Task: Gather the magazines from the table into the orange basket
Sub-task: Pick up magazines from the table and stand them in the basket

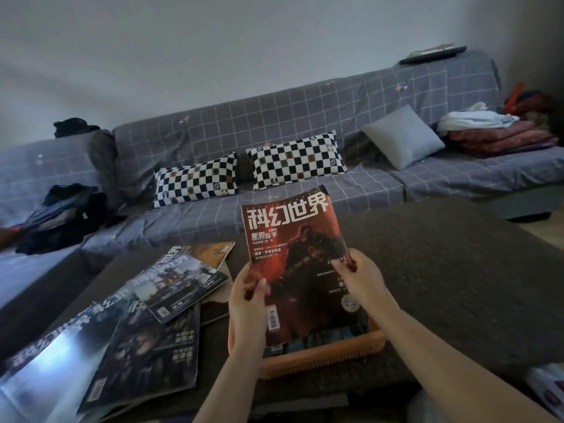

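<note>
The magazine [294, 257] held upright has a red and black cover with white title characters. The basket [320, 358] is orange. The desk [451, 270] is dark brown. The sofa cover [274, 117] is grey-blue with a thin pale grid. Two pillows [195, 178] [297, 160] are checked black and white; a third cushion [403, 137] is plain grey. The wall [244, 41] is white.

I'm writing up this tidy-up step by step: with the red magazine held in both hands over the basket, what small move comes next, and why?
Probably lower the red magazine into the orange basket: both the left hand and the right hand grip it, upright, lower edge already inside the rim.
</note>
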Tool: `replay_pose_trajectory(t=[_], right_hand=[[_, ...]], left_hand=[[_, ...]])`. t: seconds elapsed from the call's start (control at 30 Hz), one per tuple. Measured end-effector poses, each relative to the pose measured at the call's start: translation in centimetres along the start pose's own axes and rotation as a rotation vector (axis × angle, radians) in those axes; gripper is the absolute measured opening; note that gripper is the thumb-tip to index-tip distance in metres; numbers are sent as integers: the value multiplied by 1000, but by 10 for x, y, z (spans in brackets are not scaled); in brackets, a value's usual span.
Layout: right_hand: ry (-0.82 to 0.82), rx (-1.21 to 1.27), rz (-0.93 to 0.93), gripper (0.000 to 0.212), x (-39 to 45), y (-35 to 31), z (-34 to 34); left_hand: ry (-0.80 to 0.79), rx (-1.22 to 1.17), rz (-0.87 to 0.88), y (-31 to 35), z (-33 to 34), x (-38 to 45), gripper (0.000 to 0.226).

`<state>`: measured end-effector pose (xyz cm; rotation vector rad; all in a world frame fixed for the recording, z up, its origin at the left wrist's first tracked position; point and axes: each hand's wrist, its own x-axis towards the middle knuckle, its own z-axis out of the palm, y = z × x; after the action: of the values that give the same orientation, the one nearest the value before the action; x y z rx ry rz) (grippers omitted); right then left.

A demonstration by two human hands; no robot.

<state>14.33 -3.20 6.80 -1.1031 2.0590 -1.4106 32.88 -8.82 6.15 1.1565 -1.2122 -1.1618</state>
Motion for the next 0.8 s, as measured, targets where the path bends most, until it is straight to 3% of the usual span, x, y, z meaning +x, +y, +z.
replay_pose_trajectory(t=[0.2, 0.3, 0.4, 0.53, 0.8], right_hand=[[52, -189, -19, 29, -5, 16, 13], [79, -286, -12, 33, -5, 20, 13], [90, -303, 17, 32, -4, 21, 14], [74, -262, 16, 39, -4, 23, 15], [-22, -162, 81, 22, -1, 24, 13]], left_hand=[[9, 192, -74, -23, -5, 4, 42], [27, 268, -61, -25, -6, 5, 34], [43, 349, -27, -25, -4, 4, 27], [47, 419, -9, -26, -2, 5, 37], [31, 407, -99, -25, 0, 3, 36]])
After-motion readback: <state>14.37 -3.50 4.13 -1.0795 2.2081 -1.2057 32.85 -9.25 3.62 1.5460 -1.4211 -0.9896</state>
